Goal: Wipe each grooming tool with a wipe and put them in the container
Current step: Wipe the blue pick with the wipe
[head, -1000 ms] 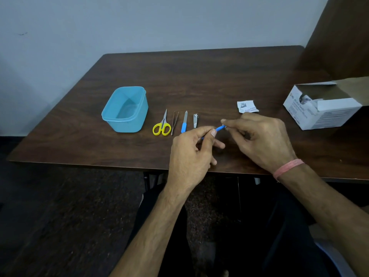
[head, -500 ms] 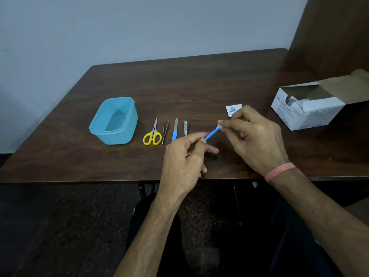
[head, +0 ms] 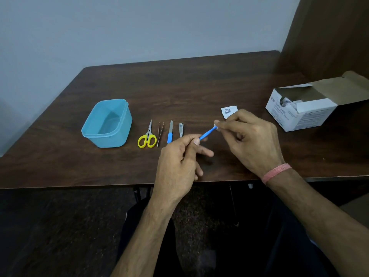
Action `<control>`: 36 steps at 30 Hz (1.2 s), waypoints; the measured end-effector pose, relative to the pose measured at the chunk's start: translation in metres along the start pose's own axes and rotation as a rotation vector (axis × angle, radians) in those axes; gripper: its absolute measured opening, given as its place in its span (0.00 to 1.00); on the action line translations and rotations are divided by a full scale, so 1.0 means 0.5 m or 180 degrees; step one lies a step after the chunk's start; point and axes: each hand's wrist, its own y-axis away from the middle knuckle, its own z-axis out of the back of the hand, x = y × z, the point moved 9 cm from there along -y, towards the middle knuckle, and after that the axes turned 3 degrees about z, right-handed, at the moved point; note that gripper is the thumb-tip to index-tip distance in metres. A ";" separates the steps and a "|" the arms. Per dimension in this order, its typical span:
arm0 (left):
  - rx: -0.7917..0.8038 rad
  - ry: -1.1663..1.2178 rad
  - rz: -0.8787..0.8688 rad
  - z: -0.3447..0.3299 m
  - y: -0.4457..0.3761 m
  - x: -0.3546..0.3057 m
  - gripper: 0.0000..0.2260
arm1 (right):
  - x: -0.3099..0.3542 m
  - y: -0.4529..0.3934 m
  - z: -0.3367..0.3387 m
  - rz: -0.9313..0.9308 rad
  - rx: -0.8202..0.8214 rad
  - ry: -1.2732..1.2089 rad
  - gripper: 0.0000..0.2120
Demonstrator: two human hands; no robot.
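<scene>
Blue tool (head: 207, 133) spans both hands: left hand (head: 179, 162) pinches its near end, right hand (head: 251, 140) its tip.

One camera sits on the person's head. It looks forward and down at the desk (head: 199, 86), close above it.

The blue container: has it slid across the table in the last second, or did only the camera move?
No. The blue container sits just as far to the left of the yellow scissors as before. Only the head view shifted.
</scene>
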 end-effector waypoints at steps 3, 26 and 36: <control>-0.0091 -0.0035 0.0019 0.001 0.001 0.000 0.12 | -0.005 -0.001 -0.001 -0.0060 -0.0030 0.0059 0.06; -0.0055 -0.0093 0.0030 0.000 0.006 -0.007 0.12 | -0.001 -0.001 -0.003 0.0010 -0.0007 0.0154 0.05; -0.0020 -0.0004 0.0044 -0.003 0.005 -0.008 0.11 | -0.009 -0.001 -0.005 -0.0071 0.0072 0.0164 0.04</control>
